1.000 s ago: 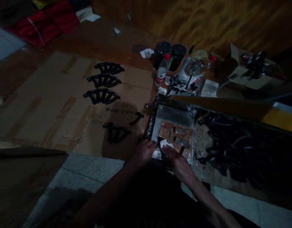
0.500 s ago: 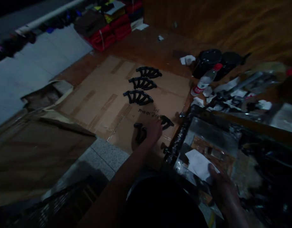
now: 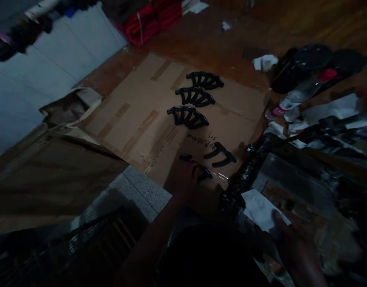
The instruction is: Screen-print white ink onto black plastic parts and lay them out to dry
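Note:
My left hand (image 3: 185, 177) lies over a black curved fan-shaped part (image 3: 201, 172) on the flattened cardboard (image 3: 135, 115), fingers bent around it. Three more such black parts (image 3: 187, 116) lie in a row further away, and a smaller black curved piece (image 3: 220, 154) sits just to the right of my hand. My right hand (image 3: 293, 239) rests at the lower right on a white piece of paper (image 3: 259, 209) that lies on a metal plate (image 3: 285, 179). The scene is very dark.
A plastic bottle with a red cap (image 3: 303, 95) lies beside two black round containers (image 3: 314, 63). Crumpled white paper (image 3: 264, 61), tools and clutter fill the right side. Red folded material (image 3: 153, 18) lies at the top. A torn brown box (image 3: 66, 109) is at left.
The view has swung left and down. My left hand left the plate, reached onto the cardboard and now covers the nearest black part. My right hand stays on the white paper.

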Demonstrator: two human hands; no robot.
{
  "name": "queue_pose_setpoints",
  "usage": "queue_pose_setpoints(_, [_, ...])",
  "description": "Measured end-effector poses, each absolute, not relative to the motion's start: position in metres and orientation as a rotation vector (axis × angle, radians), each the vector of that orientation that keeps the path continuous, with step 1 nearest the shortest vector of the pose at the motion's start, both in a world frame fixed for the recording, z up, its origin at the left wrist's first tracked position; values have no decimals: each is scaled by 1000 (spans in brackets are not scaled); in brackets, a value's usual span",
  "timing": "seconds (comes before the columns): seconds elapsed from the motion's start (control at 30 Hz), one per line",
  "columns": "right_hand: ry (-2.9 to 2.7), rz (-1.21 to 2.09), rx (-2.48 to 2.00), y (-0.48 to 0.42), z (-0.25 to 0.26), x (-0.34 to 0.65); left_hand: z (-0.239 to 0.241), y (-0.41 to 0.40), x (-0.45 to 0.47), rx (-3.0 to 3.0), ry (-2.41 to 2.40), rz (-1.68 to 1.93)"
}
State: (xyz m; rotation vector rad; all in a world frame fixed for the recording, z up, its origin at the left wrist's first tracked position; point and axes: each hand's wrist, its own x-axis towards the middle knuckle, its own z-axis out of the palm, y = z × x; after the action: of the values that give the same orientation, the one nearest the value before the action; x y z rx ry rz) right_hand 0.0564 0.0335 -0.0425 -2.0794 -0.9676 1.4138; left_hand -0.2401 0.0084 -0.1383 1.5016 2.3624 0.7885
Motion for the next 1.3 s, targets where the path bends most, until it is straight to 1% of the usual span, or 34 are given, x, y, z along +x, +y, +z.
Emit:
queue_pose_setpoints(0.1, [-1003,1405,-2190,36,-45,57,-148,-13,-254,1188,2502,721])
queue_pose_setpoints(0.2, [-1063,1390,-2239,38,-47,56,-151,-15,-261,1041,2520,647])
queue_pose_setpoints(0.4, [-1077,1429,-2218,41,-50,53,-147,-7,-264,1085,2487,464])
queue_pose_setpoints(0.73, [-962,1416,-2191,37,-43,47,-147,-9,-264,1111,2498,480])
queue_pose_setpoints(0.9, [-819,1549,-2156,32,-43,48,-147,-9,-264,1102,2499,435])
queue_pose_setpoints(1.03, [-742,1592,-2112,28,-42,49,-145,-10,-264,1110,2493,403])
queue_pose_setpoints(1.3, [-655,1557,-2066,22,-41,52,-143,-13,-266,1147,2479,384])
